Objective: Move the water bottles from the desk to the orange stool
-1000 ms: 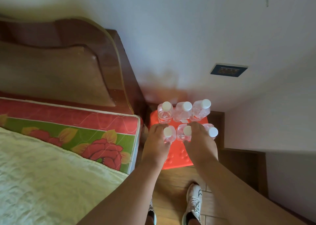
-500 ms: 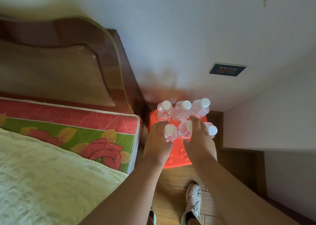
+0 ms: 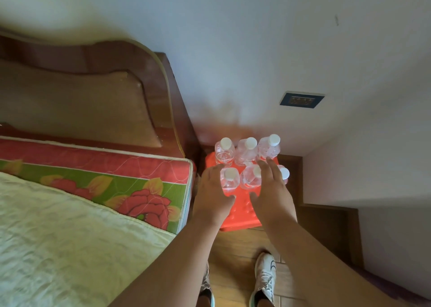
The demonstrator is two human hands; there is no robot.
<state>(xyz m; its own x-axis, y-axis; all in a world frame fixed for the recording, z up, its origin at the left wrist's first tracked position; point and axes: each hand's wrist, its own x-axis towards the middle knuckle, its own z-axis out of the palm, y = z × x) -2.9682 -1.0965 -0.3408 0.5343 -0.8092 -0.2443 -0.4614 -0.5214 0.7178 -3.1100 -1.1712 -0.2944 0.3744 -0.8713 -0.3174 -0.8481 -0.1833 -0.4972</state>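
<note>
Several clear water bottles with white caps stand upright in two rows on the orange stool (image 3: 240, 215). The back row holds three: left (image 3: 224, 151), middle (image 3: 246, 153), right (image 3: 269, 148). In the front row, one bottle (image 3: 229, 181) stands between my hands, one (image 3: 250, 179) is partly under my right fingers, and one (image 3: 285, 174) is mostly hidden behind my right hand. My left hand (image 3: 211, 197) hovers beside the front-left bottle with fingers relaxed and holds nothing. My right hand (image 3: 272, 190) has straight, spread fingers over the front bottles.
A bed with a floral mattress (image 3: 130, 181) and a wooden headboard (image 3: 98, 92) stands close on the stool's left. The white wall with a dark socket (image 3: 300, 99) is behind. A white cabinet side (image 3: 373, 171) is on the right. My shoes (image 3: 264, 276) stand on the wooden floor.
Both hands have let go of the front-row bottles and opened, drawing slightly back toward me. The bottles stay upright on the stool.
</note>
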